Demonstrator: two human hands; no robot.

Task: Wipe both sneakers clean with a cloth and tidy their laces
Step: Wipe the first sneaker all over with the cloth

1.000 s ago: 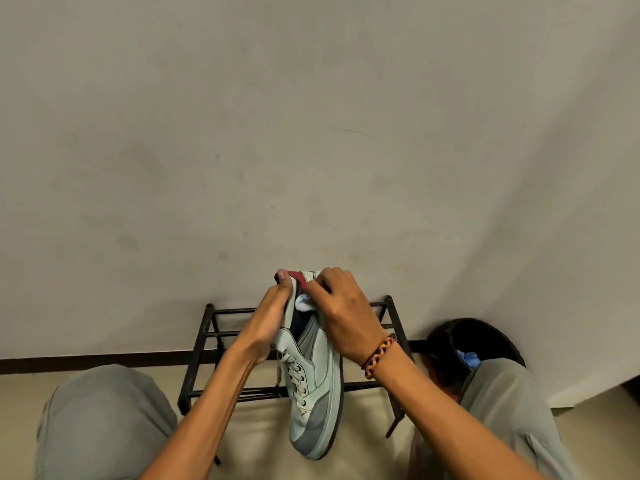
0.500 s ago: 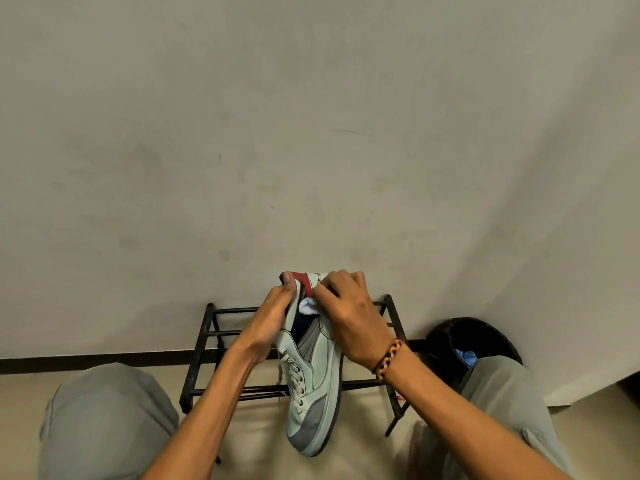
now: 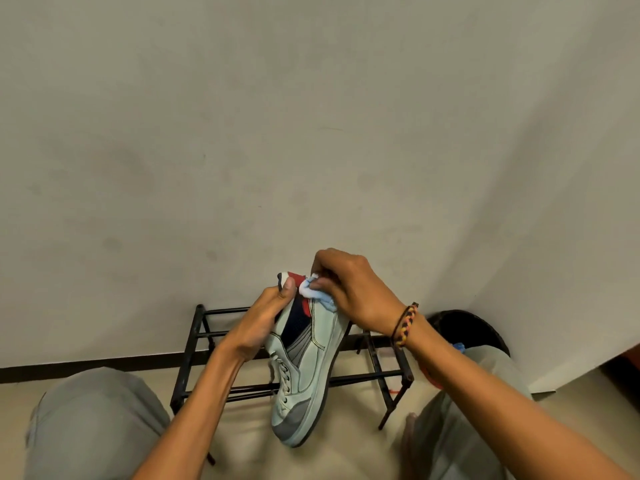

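A pale green-grey sneaker [image 3: 313,368] with a grey toe cap, navy inner panel and red heel tab hangs in the air, toe toward me and heel up. My left hand [image 3: 265,318] grips its heel and collar from the left, thumb on the heel edge. My right hand [image 3: 349,289] presses a small light-blue cloth [image 3: 313,289] against the heel's right side. White laces [image 3: 282,374] run loosely down the tongue. No second sneaker is in view.
A black metal shoe rack [image 3: 374,379] stands against the wall behind the sneaker. A dark round bin [image 3: 471,327] with something blue inside sits at the right corner. My knees in grey trousers [image 3: 93,420] flank the rack on the beige floor.
My right hand with the cloth has shifted up and right along the heel. The sneaker has turned slightly, showing more of its side; my left hand keeps its grip.
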